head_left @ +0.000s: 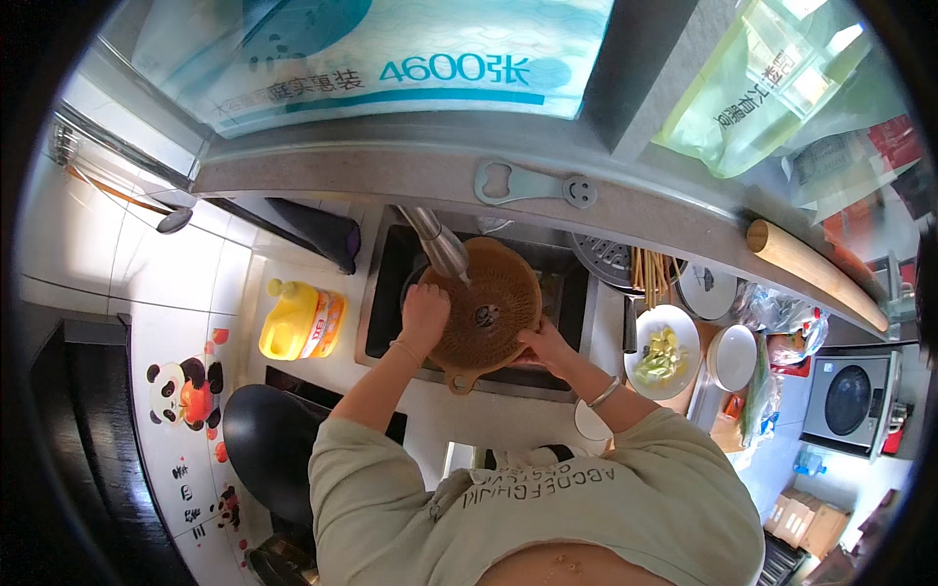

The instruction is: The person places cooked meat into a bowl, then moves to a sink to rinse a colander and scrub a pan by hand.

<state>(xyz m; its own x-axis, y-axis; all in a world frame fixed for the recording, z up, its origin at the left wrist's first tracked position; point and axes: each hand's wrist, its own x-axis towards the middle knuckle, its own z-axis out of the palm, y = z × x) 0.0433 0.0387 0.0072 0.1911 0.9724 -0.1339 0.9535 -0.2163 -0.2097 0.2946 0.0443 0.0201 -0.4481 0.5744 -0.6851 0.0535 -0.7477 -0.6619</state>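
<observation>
A round brown colander (493, 332) with many small holes is tilted over the dark sink (379, 337), its bowl facing up. My left hand (426, 317) is curled over its left side, with the fingertips partly hidden. On the right, my right hand (545, 349) grips the rim, thumb on top and the other fingers mostly out of sight underneath. The metal faucet (440, 246) reaches down over the colander's upper left part. I cannot make out whether water is running. A small dark-and-pale patch shows at the colander's centre. One loop handle points toward me.
A yellow jug (303, 322) and a black wok (269, 449) stand at left. To the right are a plate of chopped pale-green vegetables (664, 356), white bowls (733, 356) and chopsticks (650, 273). A bottle opener (537, 186) and a rolling pin (816, 273) lie on the ledge.
</observation>
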